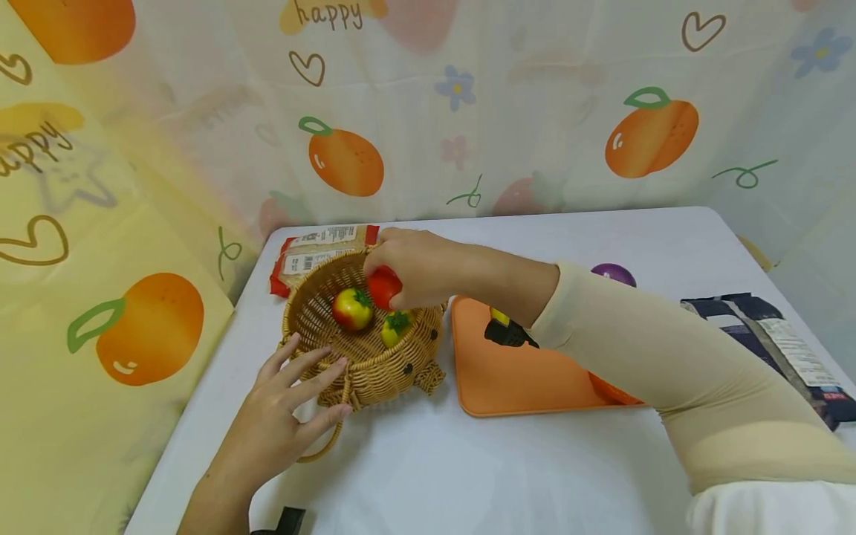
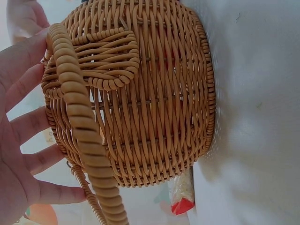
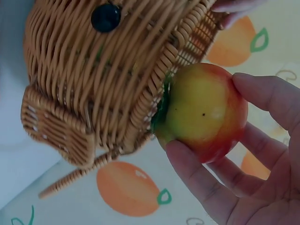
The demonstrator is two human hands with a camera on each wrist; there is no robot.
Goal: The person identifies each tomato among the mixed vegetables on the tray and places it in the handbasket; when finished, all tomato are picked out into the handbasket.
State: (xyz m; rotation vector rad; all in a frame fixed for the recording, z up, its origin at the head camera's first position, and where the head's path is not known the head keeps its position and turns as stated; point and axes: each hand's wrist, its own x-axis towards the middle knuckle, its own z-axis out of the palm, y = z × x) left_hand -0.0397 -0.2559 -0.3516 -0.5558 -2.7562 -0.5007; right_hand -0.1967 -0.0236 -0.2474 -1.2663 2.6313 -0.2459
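Observation:
A wicker basket (image 1: 374,383) with button eyes and a looped handle (image 2: 77,98) stands at the left of the table. Inside it lie a red-and-yellow toy fruit (image 1: 349,310) and a yellower one (image 1: 394,331), both with green leafy tops. My right hand (image 1: 424,267) is over the basket's far right rim, gripping another red-and-yellow toy fruit (image 3: 206,110) between thumb and fingers, its leafy end toward the basket. At the near left rim, my left hand (image 1: 284,416) rests its spread, fairly straight fingers against the wicker.
Behind the basket lies a red-ended food packet (image 1: 321,249). An orange mat (image 1: 495,386) is to its right, partly under my right sleeve, with an orange object (image 1: 611,390) on it. Beyond the arm are a purple round thing (image 1: 614,273) and dark packets (image 1: 769,334).

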